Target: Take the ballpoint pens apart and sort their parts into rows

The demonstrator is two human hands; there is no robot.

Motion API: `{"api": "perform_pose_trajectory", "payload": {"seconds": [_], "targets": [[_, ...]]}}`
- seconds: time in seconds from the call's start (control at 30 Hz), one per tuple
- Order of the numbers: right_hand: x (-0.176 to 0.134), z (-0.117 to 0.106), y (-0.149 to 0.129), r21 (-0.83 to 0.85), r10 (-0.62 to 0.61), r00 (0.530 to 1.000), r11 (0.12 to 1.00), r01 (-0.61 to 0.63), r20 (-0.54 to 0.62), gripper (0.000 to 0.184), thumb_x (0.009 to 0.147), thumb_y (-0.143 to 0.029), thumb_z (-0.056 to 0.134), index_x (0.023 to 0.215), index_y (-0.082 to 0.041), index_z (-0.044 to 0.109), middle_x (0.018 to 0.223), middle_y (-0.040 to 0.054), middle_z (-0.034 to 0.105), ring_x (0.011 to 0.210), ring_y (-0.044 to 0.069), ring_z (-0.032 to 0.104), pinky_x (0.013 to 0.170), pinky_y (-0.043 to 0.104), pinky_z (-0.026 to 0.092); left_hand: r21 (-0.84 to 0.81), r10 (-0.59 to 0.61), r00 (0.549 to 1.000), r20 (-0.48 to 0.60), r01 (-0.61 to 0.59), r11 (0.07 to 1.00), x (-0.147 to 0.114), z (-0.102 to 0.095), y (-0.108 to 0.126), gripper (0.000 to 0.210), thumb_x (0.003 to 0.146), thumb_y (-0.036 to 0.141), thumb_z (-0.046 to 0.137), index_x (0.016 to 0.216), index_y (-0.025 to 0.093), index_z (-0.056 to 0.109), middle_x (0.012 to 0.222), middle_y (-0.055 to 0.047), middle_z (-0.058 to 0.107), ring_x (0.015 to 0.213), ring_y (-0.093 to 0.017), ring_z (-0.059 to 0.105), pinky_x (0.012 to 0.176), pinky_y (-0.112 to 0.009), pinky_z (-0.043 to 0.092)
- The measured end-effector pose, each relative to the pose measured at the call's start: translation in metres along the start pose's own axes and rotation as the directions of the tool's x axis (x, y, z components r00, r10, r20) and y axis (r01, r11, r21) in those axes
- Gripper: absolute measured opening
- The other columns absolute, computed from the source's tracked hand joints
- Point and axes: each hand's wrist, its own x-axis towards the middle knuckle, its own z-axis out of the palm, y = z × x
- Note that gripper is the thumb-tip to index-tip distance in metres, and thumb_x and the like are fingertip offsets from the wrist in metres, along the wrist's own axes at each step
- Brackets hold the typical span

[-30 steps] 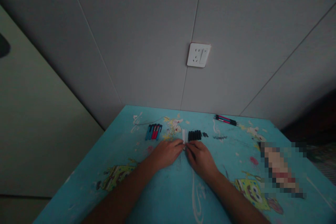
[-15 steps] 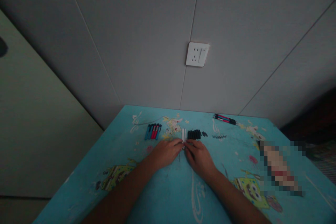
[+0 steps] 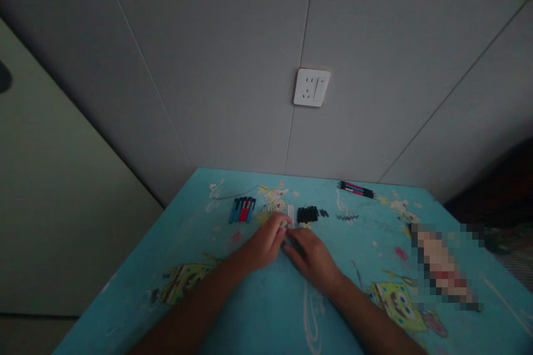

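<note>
L hand [image 3: 266, 242] & R hand [image 3: 313, 254] nr white sticks [image 3: 290, 211].

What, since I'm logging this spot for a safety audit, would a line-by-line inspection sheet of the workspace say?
Surface: light-blue table with cartoon prints.
Job's things: white sticks near the fingers; black tubes in a row right of them; blue and red barrels in a row to the left.
Clutter: slim pens near the back edge; small dark pieces beside the tubes; a pixelated item at right, unidentifiable.
Grippers: left hand and right hand, bare, fingertips close together; something small and pale shows there, too small to identify.
Cables: nothing seen.
Surroundings: grey wall with a white socket plate.
</note>
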Motion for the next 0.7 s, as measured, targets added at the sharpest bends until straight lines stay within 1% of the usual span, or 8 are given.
{"api": "perform_pose_trajectory", "payload": {"seconds": [0.1,0.2,0.3,0.37,0.43,0.57,0.63,0.7], "targets": [[0.0,0.002,-0.003,0.029,0.079,0.996,0.997,-0.078,-0.034,0.048,0.093,-0.033,0.06,0.139,-0.025,0.049,0.114,0.0099,0.066,0.101,0.024,0.062,0.091,0.041,0.051,-0.333,-0.156,0.978,-0.139,0.102,0.937,0.004,0.009,0.001,0.016,0.099,0.029,0.043,0.109,0.021,0.053,0.103,-0.006,0.059,0.1,-0.019,0.057,0.093,-0.036,0.045],[0.0,0.005,-0.003,0.071,0.113,0.992,0.992,-0.109,-0.058,0.048,0.092,-0.033,0.061,0.138,-0.026,0.05,0.113,0.0084,0.068,0.097,0.022,0.064,0.089,0.038,0.052,-0.722,-0.346,0.909,-0.234,0.075,0.687,0.01,0.019,0.008,0.009,0.096,0.03,0.053,0.097,0.022,0.05,0.094,-0.001,0.056,0.096,-0.016,0.058,0.094,-0.035,0.045],[0.001,0.006,-0.005,0.094,0.108,0.994,0.99,-0.104,-0.036,0.033,0.092,-0.033,0.061,0.124,-0.024,0.062,0.107,0.0074,0.07,0.092,0.021,0.065,0.085,0.034,0.052,-0.917,-0.474,0.863,-0.172,0.035,0.397,0.012,0.027,0.02,0.014,0.09,0.029,0.062,0.093,0.022,0.05,0.094,0.0,0.055,0.101,-0.015,0.059,0.099,-0.036,0.043],[0.001,0.006,-0.006,0.111,0.112,0.994,0.988,-0.11,-0.012,0.024,0.094,-0.033,0.059,0.114,-0.023,0.066,0.099,0.006,0.071,0.085,0.02,0.065,0.079,0.032,0.052,-0.944,-0.509,0.85,-0.133,0.047,0.326,0.011,0.029,0.025,0.018,0.087,0.03,0.067,0.091,0.022,0.051,0.098,0.0,0.057,0.104,-0.016,0.059,0.1,-0.036,0.042],[0.001,0.003,-0.005,0.118,0.118,0.992,0.987,-0.112,-0.042,0.02,0.095,-0.032,0.056,0.109,-0.022,0.067,0.093,0.0052,0.071,0.08,0.019,0.065,0.076,0.03,0.051,-0.925,-0.532,0.837,-0.131,0.09,0.368,0.009,0.029,0.024,0.021,0.084,0.032,0.07,0.089,0.021,0.052,0.098,-0.001,0.059,0.1,-0.016,0.06,0.096,-0.033,0.044],[0.0,-0.008,0.003,0.106,0.137,0.971,0.987,-0.118,-0.195,0.021,0.094,-0.031,0.057,0.109,-0.021,0.067,0.097,0.0065,0.07,0.082,0.019,0.064,0.077,0.03,0.05,-0.752,-0.546,0.828,-0.13,0.277,0.598,0.004,0.023,0.005,0.024,0.081,0.035,0.072,0.089,0.02,0.056,0.08,0.003,0.057,0.071,-0.01,0.054,0.069,-0.022,0.043],[0.001,-0.012,0.006,0.129,0.151,0.966,0.984,-0.126,-0.212,0.02,0.094,-0.032,0.057,0.108,-0.021,0.068,0.096,0.0061,0.07,0.08,0.018,0.063,0.075,0.03,0.049,-0.695,-0.539,0.839,-0.069,0.347,0.629,0.001,0.023,-0.005,0.023,0.084,0.038,0.069,0.091,0.019,0.058,0.073,0.004,0.054,0.065,-0.009,0.051,0.062,-0.022,0.04],[0.003,-0.014,0.006,0.176,0.177,0.96,0.974,-0.14,-0.218,0.021,0.093,-0.032,0.057,0.106,-0.021,0.069,0.092,0.0051,0.069,0.076,0.017,0.062,0.071,0.028,0.049,-0.697,-0.533,0.846,0.006,0.386,0.604,-0.001,0.026,-0.01,0.024,0.087,0.04,0.064,0.092,0.017,0.06,0.071,0.003,0.055,0.065,-0.01,0.051,0.062,-0.022,0.04]]}}
